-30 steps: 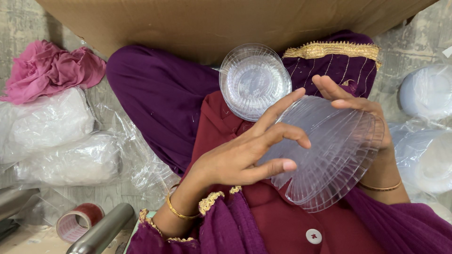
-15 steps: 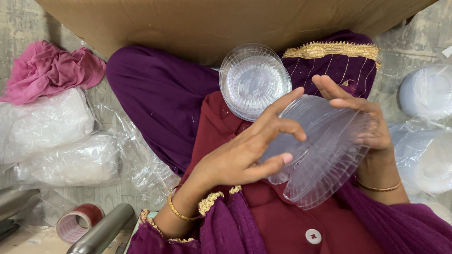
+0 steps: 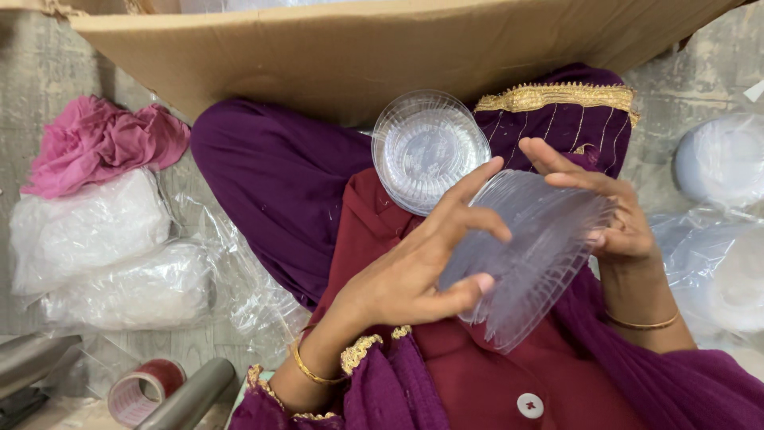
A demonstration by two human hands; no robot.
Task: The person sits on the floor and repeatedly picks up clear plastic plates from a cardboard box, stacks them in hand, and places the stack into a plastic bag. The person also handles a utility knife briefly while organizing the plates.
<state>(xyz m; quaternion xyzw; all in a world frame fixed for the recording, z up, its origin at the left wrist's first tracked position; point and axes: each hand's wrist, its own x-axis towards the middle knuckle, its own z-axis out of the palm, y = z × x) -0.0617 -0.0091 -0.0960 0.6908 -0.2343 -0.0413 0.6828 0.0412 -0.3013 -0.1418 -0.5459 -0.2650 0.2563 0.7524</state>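
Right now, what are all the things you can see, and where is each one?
Stack of plastic plates: one stack, clear, held tilted between both hands over the lap.
Plastic plates on the lap: at least one, clear, lying flat beside the held stack.
Cardboard box: one, brown, along the top.
Cloth: one, pink, crumpled at upper left.
Plastic bags: two bundles, cloudy white, at left.
Tape roll: one, reddish, bottom left.
Wrapped plate stacks: at least two, whitish, at right.
Left hand: one, fingers on the stack's front.
Right hand: one, behind the stack's far edge.
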